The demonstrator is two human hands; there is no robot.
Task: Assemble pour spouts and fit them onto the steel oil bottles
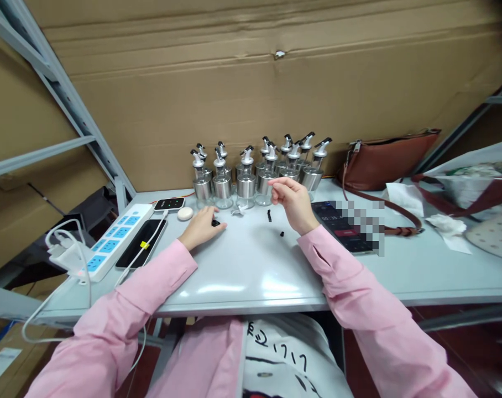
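Observation:
My left hand (200,228) rests on the tabletop with its fingers stretched out. A small black part (215,223) shows between its thumb and forefinger and does not look gripped. My right hand (292,202) is raised above the table, its fingers curled and pressed together; whatever they hold, if anything, is too small to make out. Below it lie a thin black piece (270,215) and a tiny black cap-like piece (282,234). Behind both hands stand several glass bottles (246,185) with steel sleeves and silver pourer tops with black flip lids.
On the left are a power strip (114,237), a phone (139,246) with a white cable, a small black-screened device (169,205) and a round cream object (185,214). A large phone (338,226), brown bag (387,157) and crumpled tissue (445,224) lie right. Cardboard (234,94) backs the table.

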